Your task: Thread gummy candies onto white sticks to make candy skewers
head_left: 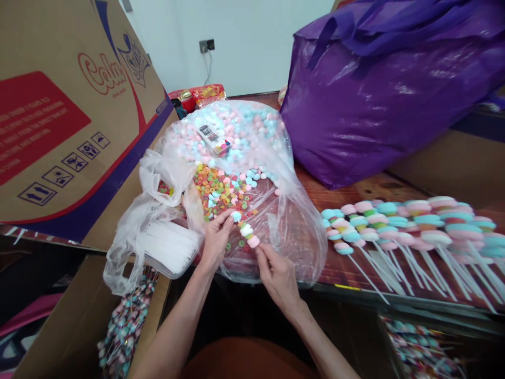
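In the middle of the head view, my left hand (216,239) pinches a pale blue marshmallow (236,216) at the upper end of a candy skewer (247,231). Pink, white and green-orange pieces are threaded on that skewer. My right hand (278,276) is closed at its lower end, just below the pink marshmallow; the stick itself is mostly hidden by the fingers. Beneath both hands lies a clear plastic bag (292,231) with loose pink and blue marshmallows (252,126) and colourful gummy rings (221,189).
Finished marshmallow skewers (394,223) lie in rows at the right. White sticks (169,245) fill a plastic tub at left, beside a large cardboard box (79,131). A purple bag (379,95) stands behind. Open boxes below the table hold wrapped candy skewers (130,321).
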`<action>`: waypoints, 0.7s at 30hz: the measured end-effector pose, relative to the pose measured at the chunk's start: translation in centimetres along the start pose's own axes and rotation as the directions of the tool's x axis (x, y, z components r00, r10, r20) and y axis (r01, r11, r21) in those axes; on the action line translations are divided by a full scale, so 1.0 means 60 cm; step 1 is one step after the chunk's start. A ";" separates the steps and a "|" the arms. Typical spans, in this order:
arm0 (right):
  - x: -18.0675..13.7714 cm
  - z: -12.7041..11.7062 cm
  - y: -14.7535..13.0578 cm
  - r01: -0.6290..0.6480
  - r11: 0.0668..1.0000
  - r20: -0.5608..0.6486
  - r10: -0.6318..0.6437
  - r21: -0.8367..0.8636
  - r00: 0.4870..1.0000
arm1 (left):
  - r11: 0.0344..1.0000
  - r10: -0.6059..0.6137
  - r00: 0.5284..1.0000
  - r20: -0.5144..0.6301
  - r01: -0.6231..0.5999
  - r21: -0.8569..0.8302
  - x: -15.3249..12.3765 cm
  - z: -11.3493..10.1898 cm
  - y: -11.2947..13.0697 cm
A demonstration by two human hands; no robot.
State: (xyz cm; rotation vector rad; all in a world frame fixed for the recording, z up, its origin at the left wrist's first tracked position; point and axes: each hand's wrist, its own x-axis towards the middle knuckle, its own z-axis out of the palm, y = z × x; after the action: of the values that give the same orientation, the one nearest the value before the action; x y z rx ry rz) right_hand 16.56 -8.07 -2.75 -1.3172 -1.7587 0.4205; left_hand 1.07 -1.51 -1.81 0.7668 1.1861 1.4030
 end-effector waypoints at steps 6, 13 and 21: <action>0.005 -0.001 -0.003 -0.006 1.000 0.022 0.007 -0.013 1.000 | 0.930 0.211 0.976 0.050 -0.216 0.296 -0.009 -0.004 0.002; 0.006 -0.001 0.001 -0.032 0.999 0.024 0.033 -0.031 0.999 | 0.696 0.461 0.872 0.163 -0.470 0.543 -0.024 0.000 0.006; 0.009 -0.001 -0.002 -0.052 0.998 0.031 0.054 -0.045 0.998 | 0.704 0.450 0.878 0.164 -0.462 0.540 -0.033 0.007 -0.009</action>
State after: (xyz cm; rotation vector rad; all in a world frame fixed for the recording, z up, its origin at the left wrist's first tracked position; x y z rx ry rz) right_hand 16.49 -7.61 -2.39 -1.3978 -1.7720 0.4373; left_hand 2.06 -3.36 -1.89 1.5886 1.4874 1.4292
